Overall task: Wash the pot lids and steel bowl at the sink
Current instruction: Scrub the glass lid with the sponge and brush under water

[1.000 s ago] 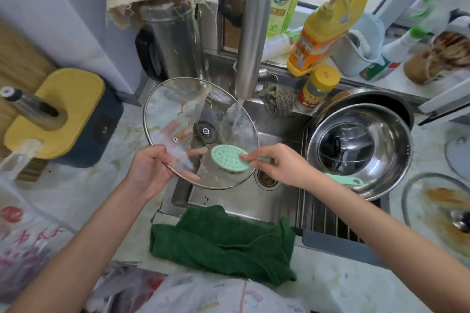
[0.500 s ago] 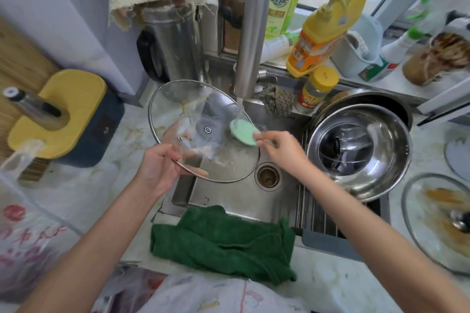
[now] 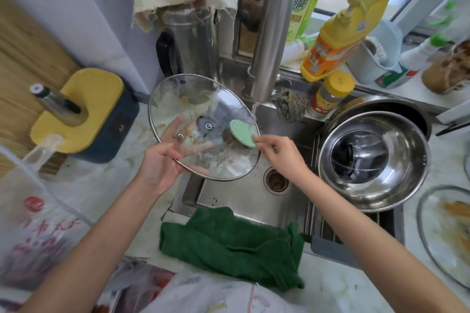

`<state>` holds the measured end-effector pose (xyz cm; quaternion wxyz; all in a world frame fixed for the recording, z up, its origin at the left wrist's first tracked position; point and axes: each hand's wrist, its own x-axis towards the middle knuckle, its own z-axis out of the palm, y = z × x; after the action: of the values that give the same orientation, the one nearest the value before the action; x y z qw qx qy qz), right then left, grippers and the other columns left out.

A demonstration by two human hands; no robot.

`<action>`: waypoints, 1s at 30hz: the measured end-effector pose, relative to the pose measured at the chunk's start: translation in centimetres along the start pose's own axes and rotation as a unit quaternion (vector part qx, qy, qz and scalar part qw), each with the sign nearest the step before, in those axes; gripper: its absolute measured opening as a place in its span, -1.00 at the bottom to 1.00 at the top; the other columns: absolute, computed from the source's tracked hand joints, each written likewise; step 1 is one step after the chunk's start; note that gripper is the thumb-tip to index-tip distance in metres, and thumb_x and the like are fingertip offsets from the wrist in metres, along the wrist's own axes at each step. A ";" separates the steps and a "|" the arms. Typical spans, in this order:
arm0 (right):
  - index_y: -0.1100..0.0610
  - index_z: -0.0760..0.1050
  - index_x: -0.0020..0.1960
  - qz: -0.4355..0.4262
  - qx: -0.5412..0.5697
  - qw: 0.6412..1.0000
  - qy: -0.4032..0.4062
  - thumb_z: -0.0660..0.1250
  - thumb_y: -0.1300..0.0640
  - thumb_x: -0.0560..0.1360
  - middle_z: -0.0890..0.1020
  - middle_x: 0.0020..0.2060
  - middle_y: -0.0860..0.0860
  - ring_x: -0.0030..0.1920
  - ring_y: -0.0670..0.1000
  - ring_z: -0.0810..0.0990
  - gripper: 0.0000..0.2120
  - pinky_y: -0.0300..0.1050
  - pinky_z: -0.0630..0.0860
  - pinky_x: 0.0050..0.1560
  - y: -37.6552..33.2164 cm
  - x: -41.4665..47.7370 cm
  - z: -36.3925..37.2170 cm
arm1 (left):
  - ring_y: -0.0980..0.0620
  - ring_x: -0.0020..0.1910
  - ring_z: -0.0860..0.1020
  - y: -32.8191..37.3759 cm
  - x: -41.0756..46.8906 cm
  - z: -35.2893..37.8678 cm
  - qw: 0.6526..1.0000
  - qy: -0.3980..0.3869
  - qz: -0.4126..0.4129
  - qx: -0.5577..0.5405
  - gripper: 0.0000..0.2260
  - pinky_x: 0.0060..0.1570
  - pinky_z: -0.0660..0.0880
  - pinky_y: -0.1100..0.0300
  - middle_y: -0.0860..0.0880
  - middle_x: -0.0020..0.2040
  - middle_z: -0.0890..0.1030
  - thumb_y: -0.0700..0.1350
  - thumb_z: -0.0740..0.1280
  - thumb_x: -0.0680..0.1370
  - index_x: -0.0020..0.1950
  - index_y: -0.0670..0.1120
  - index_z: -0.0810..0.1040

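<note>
Round glass pot lid [image 3: 183, 99] held tilted over steel sink basin [image 3: 236, 201], gripped at near-left rim by left hand [image 3: 157, 168]. Round green scrubber [image 3: 241, 133] pressed on lid's right part by right hand [image 3: 282, 154]. Large steel bowl [image 3: 412, 168] set right of basin. Dark green cloth [image 3: 229, 244] draped over basin's front edge. Second glass lid [image 3: 442, 231] laid far right on counter.

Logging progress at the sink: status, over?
Left hand grips glass lid over sink. Right hand pinches green scrubber against lid, faucet running. Steel bowl waits; nothing blocking.
</note>
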<state>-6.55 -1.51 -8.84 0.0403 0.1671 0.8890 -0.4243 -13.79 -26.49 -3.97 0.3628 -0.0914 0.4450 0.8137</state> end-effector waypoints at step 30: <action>0.10 0.63 0.16 0.051 0.033 0.998 0.026 0.33 0.17 0.55 0.66 0.11 -0.03 0.08 0.00 0.64 -0.78 -0.05 0.54 0.15 0.0 -1.8 -0.8 | -0.17 0.03 0.65 -0.3 1.0 1.6 0.998 0.011 0.021 0.059 -0.15 -0.32 0.61 -0.21 -0.11 0.45 0.37 -0.32 0.12 0.18 0.51 -0.04 0.22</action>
<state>-4.84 -1.36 -7.93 0.0334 0.2243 0.8656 -0.4465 -14.04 -24.58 -3.72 0.3454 -0.0690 0.4979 0.7925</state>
